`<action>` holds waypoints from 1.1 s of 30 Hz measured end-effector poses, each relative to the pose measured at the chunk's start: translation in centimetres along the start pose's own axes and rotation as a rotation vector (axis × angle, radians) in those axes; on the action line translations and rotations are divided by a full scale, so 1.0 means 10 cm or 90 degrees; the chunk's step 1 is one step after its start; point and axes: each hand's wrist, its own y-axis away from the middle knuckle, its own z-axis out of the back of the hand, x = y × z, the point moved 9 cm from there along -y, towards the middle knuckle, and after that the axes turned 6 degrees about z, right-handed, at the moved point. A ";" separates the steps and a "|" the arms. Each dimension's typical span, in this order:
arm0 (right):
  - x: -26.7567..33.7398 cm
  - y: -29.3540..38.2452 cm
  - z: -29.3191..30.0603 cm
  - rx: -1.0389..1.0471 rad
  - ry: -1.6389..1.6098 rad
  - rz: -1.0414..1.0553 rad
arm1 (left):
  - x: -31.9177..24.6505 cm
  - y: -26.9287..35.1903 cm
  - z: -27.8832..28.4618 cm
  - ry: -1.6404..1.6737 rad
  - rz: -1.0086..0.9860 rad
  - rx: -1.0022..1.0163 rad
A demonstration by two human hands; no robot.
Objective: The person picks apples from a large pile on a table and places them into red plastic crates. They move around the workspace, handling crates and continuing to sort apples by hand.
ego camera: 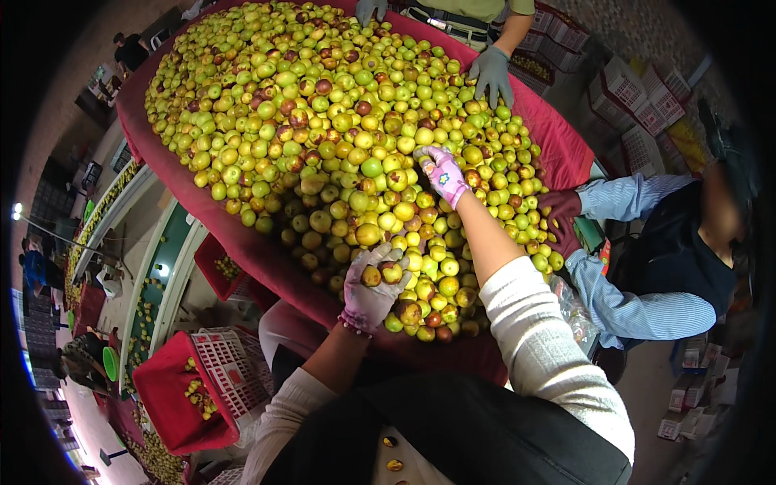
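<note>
A broad heap of yellow-green jujubes [291,121], many with brown-red patches, covers the table before me. My left hand [370,300], in a pale stained glove with a beaded bracelet at the wrist, is palm up at the heap's near edge. Two brown-blotched jujubes [381,274] rest in its curled fingers. Farther in, my right hand [444,174] wears a pink glove with a flower print. Its fingers close around a yellowish jujube [426,162] on top of the heap; part of that fruit is hidden.
Red cloth [212,209] drapes the table's raised rim. Left of me stands a white crate [227,370] with a red liner [160,388] holding some jujubes. A co-worker's grey glove [493,73] touches the far side; maroon gloves [561,218] work at right. Conveyors [154,285] run at left.
</note>
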 end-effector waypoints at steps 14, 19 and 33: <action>0.49 0.28 -0.20 0.071 0.073 0.007 | -2.53 2.37 1.15 -0.085 -0.548 -0.151; 0.28 0.57 -0.13 0.030 -0.212 -0.011 | -3.21 4.59 2.76 0.242 -0.923 -0.195; 1.37 0.94 -0.80 0.222 0.289 0.118 | -3.04 3.47 2.30 -0.190 -0.766 -0.405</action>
